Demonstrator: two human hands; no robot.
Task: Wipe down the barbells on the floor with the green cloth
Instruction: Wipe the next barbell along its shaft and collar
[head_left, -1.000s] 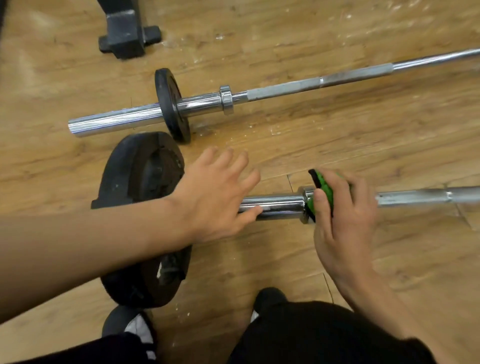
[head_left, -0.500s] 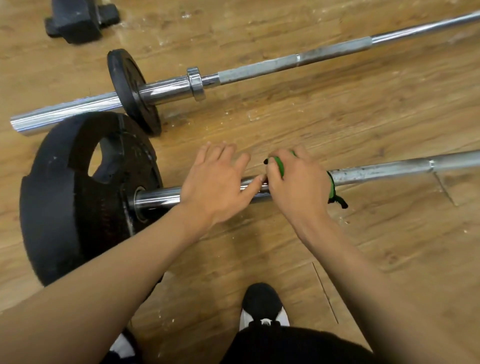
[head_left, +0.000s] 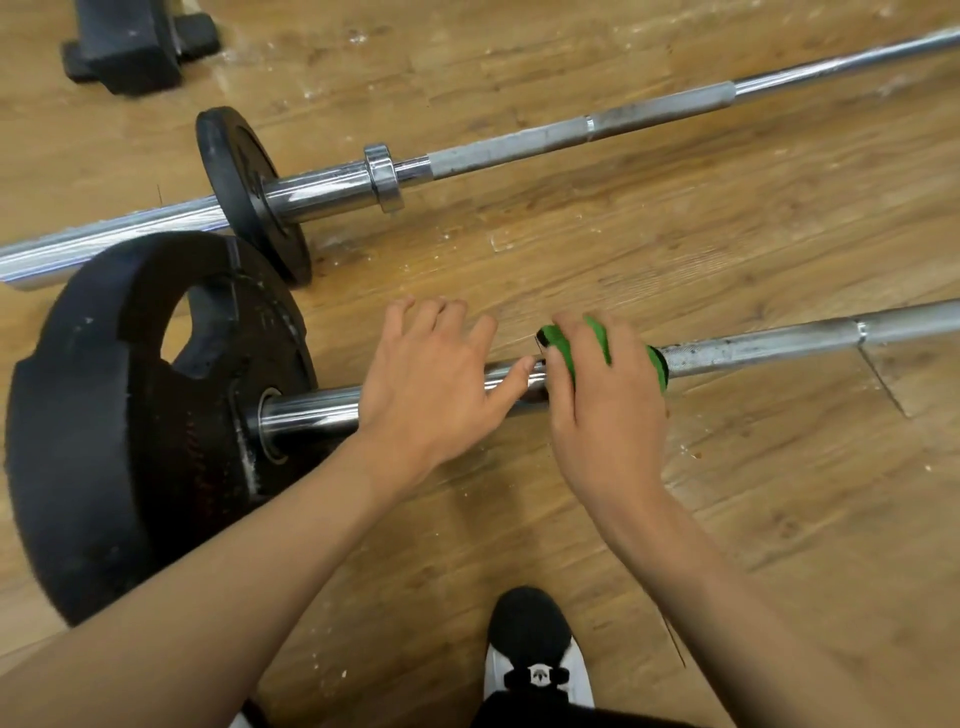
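Two steel barbells lie on the wooden floor. The near barbell (head_left: 769, 349) runs left to right and carries a big black plate (head_left: 130, 415) at its left end. My right hand (head_left: 602, 400) grips the green cloth (head_left: 566, 345), wrapped round this bar beside the collar. My left hand (head_left: 436, 384) rests flat on the shiny sleeve just left of it, fingers straight and spread. The far barbell (head_left: 519, 148) lies behind, with a small black plate (head_left: 249, 197) and a chrome collar.
A black rack foot (head_left: 132, 44) stands at the top left. My black and white shoe (head_left: 535, 654) is on the floor below my hands. Bare floor boards lie to the right, between and in front of the bars.
My right hand with the cloth slid left along the near bar to the collar and stays next to my left hand. The view shifted so the big plate shows fully.
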